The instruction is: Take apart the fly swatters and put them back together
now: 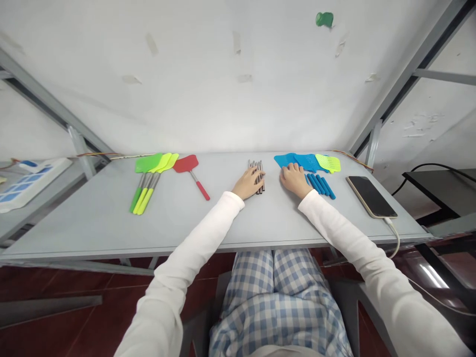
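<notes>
Both arms reach forward, the left grip and right grip palm-down and curled.

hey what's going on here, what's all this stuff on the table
A person sits at a grey table with fly swatter parts. The left hand lies over some metal rods; the right hand is at the blue heads and blue handles, its grip hidden. Off to the left lie whole swatters: one green, two yellow and one red. A phone lies at the right.
</notes>
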Action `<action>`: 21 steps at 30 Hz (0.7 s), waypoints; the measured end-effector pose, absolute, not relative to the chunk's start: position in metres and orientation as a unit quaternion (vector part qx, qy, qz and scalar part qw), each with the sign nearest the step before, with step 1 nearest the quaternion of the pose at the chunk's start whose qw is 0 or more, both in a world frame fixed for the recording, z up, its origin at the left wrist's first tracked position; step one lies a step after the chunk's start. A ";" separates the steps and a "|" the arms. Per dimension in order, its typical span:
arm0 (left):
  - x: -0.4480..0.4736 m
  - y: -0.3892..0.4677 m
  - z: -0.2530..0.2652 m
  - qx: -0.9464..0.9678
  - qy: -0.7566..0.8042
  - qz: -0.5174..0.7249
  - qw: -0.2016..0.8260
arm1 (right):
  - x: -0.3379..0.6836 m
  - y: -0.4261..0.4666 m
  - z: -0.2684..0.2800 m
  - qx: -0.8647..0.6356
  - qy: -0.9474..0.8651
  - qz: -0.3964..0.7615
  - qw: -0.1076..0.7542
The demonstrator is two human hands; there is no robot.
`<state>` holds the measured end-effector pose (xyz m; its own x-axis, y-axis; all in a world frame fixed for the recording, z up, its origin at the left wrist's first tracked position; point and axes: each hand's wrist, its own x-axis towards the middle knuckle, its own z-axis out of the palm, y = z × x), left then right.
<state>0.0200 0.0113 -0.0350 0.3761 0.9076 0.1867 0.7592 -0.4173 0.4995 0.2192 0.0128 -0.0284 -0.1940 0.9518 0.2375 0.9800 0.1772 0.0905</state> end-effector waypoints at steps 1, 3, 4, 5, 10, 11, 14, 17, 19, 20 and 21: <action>0.021 0.011 -0.035 0.815 0.512 0.220 0.157 | 0.219 0.012 -0.029 -0.629 -0.766 -0.113 0.071; 0.024 0.009 -0.035 0.819 0.514 0.219 0.130 | 0.219 0.011 -0.030 -0.622 -0.769 -0.117 0.092; 0.025 0.008 -0.034 0.821 0.514 0.217 0.118 | 0.219 0.010 -0.030 -0.617 -0.771 -0.120 0.104; 0.027 0.007 -0.034 0.824 0.514 0.214 0.108 | 0.219 0.009 -0.029 -0.612 -0.773 -0.122 0.115; 0.030 0.004 -0.034 0.832 0.509 0.203 0.091 | 0.215 0.006 -0.032 -0.580 -0.789 -0.116 0.163; 0.030 0.004 -0.034 0.831 0.510 0.205 0.089 | 0.215 0.005 -0.033 -0.574 -0.794 -0.110 0.169; 0.029 0.005 -0.033 0.833 0.504 0.213 0.075 | 0.213 0.005 -0.036 -0.563 -0.803 -0.091 0.173; 0.025 0.006 -0.032 0.839 0.496 0.214 0.069 | 0.213 0.005 -0.037 -0.557 -0.808 -0.081 0.172; 0.019 0.008 -0.030 0.840 0.496 0.209 0.073 | 0.215 0.006 -0.037 -0.557 -0.809 -0.080 0.171; 0.015 0.008 -0.030 0.840 0.497 0.205 0.076 | 0.215 0.006 -0.037 -0.557 -0.809 -0.080 0.170; 0.010 0.009 -0.029 0.840 0.497 0.202 0.080 | 0.216 0.006 -0.036 -0.558 -0.808 -0.080 0.169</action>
<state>0.0101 0.0092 -0.0290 0.4234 0.8678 0.2601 0.8035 -0.4924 0.3347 0.2157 0.0062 -0.0365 -0.3200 0.8752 0.3627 0.9295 0.3642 -0.0587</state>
